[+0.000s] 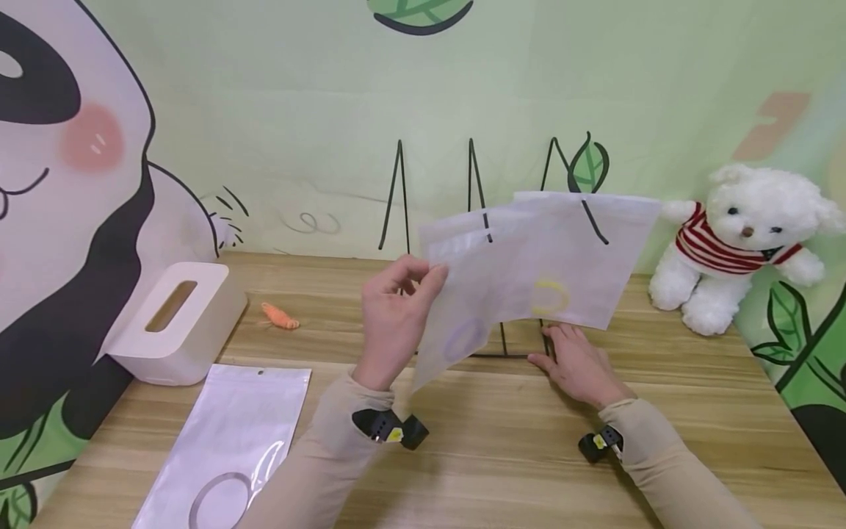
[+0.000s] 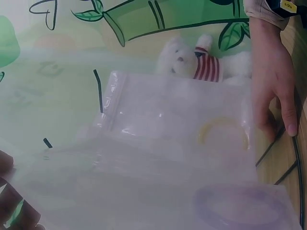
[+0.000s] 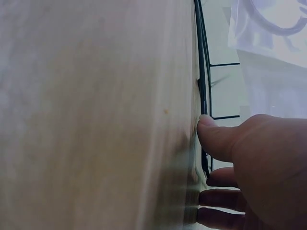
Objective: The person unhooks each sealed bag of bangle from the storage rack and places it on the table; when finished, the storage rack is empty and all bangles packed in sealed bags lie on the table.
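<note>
My left hand (image 1: 398, 323) pinches the side edge of a translucent bag (image 1: 456, 294) with a purple ring in its lower part, held in front of a black wire rack (image 1: 504, 339). Beside it, partly overlapped, is another translucent bag (image 1: 595, 257) with a yellow ring (image 1: 550, 296). Black prong ends show in front of both bags near their tops. At the rack's lower right corner, my right hand (image 1: 584, 367) grips the base wire, the thumb against the bar in the right wrist view. Most of the rack's middle is hidden behind the bags.
A flat bag with a grey ring (image 1: 247, 426) lies at the front left. Behind it stand a white tissue box (image 1: 211, 308) and a small orange object (image 1: 280, 317). A white teddy bear (image 1: 727, 246) in a striped shirt sits at the back right.
</note>
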`<state>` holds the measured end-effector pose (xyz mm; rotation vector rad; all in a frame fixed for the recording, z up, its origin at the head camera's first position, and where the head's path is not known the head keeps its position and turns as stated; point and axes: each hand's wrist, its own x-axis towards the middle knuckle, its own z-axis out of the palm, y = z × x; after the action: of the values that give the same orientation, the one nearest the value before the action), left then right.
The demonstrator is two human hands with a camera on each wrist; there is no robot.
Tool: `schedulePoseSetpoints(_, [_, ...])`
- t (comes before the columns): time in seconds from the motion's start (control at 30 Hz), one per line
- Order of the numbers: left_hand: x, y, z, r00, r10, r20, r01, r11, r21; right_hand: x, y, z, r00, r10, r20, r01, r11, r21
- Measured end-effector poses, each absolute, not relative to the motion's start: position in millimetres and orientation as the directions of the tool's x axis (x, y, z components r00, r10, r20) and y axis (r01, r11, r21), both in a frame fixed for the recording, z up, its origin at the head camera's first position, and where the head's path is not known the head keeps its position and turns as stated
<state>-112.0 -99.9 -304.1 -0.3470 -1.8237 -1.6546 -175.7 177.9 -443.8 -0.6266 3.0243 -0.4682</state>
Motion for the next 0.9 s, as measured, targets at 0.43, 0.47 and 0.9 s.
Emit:
schedulePoseSetpoints(0.43, [-95.1,-98.3,-297.0,-0.721,-0.153,0.676,0.656,0.164,0.736,-174.6,178.2,-443.8,-0.914,-0.402,0.047,-0.397,0.867,-0.3])
schedulePoseSetpoints(0.47, [-93.6,-98.4,-297.0,-0.717,-0.149,0.681,0.662,0.159,0.732,-174.5,178.2,-443.8,-0.915,-0.401,0.045,-0.395,0.868,-0.301])
schedulePoseSetpoints(0.9, [-72.5,-106.8,-294.4,-0.719,-0.159,0.677,0.663,0.139,0.736,-175.2,177.3,-443.4,-0.914,-0.403,0.042,-0.396,0.867,-0.301])
